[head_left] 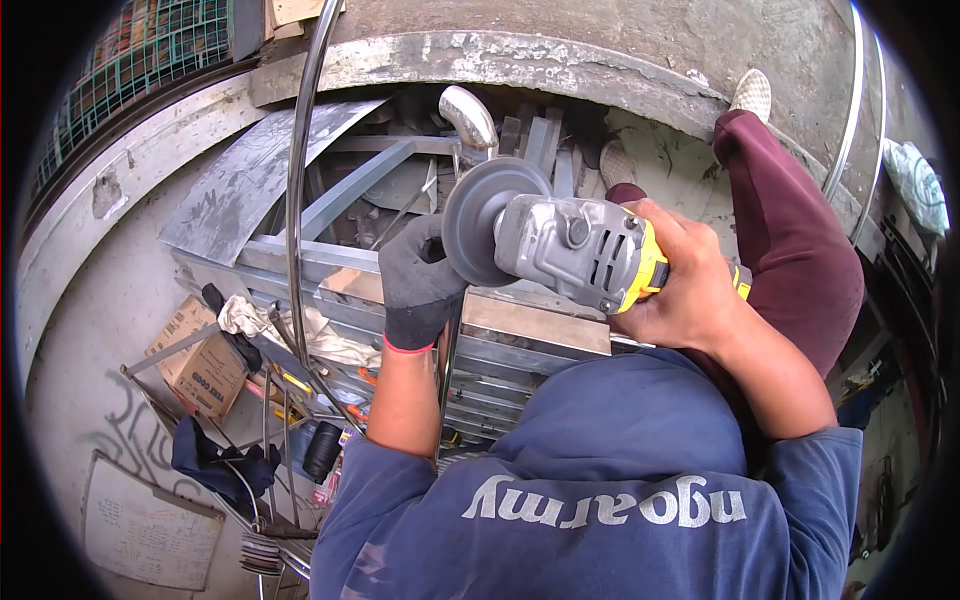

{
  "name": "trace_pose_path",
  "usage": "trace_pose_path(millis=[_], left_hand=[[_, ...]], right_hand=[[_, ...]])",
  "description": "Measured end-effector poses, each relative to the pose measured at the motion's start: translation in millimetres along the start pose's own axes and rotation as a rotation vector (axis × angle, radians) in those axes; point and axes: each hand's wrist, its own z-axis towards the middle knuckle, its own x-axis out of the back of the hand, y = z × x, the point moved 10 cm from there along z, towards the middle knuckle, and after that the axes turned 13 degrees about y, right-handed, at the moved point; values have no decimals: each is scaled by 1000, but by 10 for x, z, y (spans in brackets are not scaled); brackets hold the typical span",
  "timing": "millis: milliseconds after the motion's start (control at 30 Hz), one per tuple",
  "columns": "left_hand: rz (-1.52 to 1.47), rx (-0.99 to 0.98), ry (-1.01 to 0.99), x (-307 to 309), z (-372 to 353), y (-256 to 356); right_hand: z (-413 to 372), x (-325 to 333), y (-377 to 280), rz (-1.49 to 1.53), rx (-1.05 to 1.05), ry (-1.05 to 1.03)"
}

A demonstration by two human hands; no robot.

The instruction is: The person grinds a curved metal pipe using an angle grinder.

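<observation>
My right hand [690, 270], bare, is wrapped round the yellow and black body of an angle grinder [575, 245] with a grey metal head. The grinder's round disc [480, 222] faces left, right beside my left hand [415, 280]. That hand wears a dark grey glove with a red cuff edge, and its fingers are curled closed; I cannot tell what they hold. Just past the disc, a shiny bent metal pipe [470, 115] sticks up. A narrow shiny tube [449, 375] runs down from beside the gloved wrist.
Stacked metal bars [500, 370] lie under my hands, with a wooden block [535, 325] on top. A tall curved tube [300, 190] stands left, near a metal sheet [265, 175]. A cardboard box [200, 355] and cluttered tools lie lower left. A concrete ledge [500, 62] runs along the far side.
</observation>
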Motion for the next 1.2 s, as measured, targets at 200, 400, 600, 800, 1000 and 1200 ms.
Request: trace_pose_path(millis=[200, 400, 600, 800, 1000, 1200], left_hand=[[45, 95, -12, 18, -25, -44], [55, -2, 19, 28, -1, -7], [54, -12, 26, 31, 4, -46], [77, -31, 21, 17, 9, -25], [121, -57, 6, 15, 4, -26], [81, -37, 29, 32, 15, -59]], right_hand=[[37, 30, -29, 32, 52, 36], [19, 17, -11, 24, 16, 18], [-18, 0, 53, -38, -28, -4], [2, 15, 5, 9, 6, 13], [30, 34, -25, 37, 19, 44], [-3, -5, 3, -6, 4, 15]])
